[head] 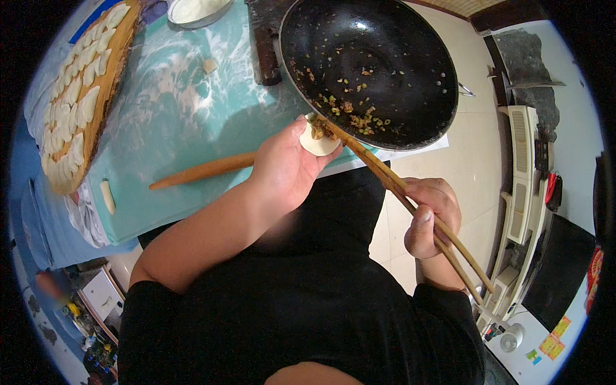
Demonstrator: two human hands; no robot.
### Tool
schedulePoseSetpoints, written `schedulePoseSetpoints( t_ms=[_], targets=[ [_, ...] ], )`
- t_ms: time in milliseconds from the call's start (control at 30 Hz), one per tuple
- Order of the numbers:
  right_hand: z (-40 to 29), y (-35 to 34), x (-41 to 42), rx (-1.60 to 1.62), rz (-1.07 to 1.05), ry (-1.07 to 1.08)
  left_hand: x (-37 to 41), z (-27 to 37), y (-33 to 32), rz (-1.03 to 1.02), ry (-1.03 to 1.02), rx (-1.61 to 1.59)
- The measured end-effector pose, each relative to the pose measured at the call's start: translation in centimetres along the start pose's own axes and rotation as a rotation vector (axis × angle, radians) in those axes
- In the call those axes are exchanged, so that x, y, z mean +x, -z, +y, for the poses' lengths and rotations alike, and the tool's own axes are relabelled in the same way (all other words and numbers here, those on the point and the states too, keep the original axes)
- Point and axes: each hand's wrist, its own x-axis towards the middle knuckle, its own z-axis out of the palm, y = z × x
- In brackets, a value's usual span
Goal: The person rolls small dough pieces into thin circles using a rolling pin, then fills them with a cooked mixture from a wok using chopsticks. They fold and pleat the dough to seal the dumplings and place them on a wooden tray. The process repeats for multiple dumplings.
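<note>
My left hand [288, 163] lies palm up and holds a round dough wrapper [318, 143] on its fingers, just below the rim of a black wok [385, 57]. Brown filling sits on the wrapper's upper part. A pair of wooden chopsticks [399, 185] is gripped in my right hand [433, 216], their tips at the filling. Chopped filling with green bits is scattered over the lower left of the wok. Behind my left wrist, a tapered wooden rolling pin [207, 169] rests on the floured green mat [159, 120].
Folded dumplings [72, 96] cover a wooden board [108, 86] at the far left. A bowl of flour [197, 9], a cleaver [265, 48], a small dough piece [210, 66] and a dough strip [108, 197] are on the mat. A white cabinet [522, 173] stands at the right.
</note>
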Motion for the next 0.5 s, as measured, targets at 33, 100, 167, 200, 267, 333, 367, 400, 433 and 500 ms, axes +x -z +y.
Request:
schedulePoseSetpoints(
  t_ms=[33,100,167,200,267,333,367,400,433,500],
  targets=[
    [0.2,0.1,-0.2,0.052,0.050,-0.021,0.2,0.0,0.1,0.005,0.009,-0.007],
    [1.2,0.5,-0.9,0.161,0.151,-0.062,0.2,0.0,0.2,0.034,0.029,0.000],
    [2.9,1.5,-0.2,0.304,0.249,-0.087,0.1,0.3,0.2,0.085,0.051,0.027],
    [4.2,2.0,0.2,0.291,0.285,-0.195,0.2,0.2,0.3,0.083,0.050,0.038],
    [5.7,2.1,1.9,0.296,0.318,-0.412,0.4,0.3,0.5,0.073,0.057,0.064],
    [7.0,2.1,3.0,0.298,0.261,-0.516,0.7,0.3,0.5,0.069,0.078,0.066],
    [7.8,2.1,3.1,0.278,0.204,-0.513,0.8,0.3,0.6,0.070,0.086,0.065],
    [8.1,2.0,3.3,0.180,0.138,-0.517,0.8,0.3,0.9,0.061,0.080,0.065],
    [8.2,1.7,3.5,0.081,0.073,-0.520,0.8,0.3,1.1,0.051,0.075,0.065],
    [8.6,0.6,3.4,0.140,0.021,-0.442,0.8,0.4,1.4,0.041,0.066,0.069]
  ],
)
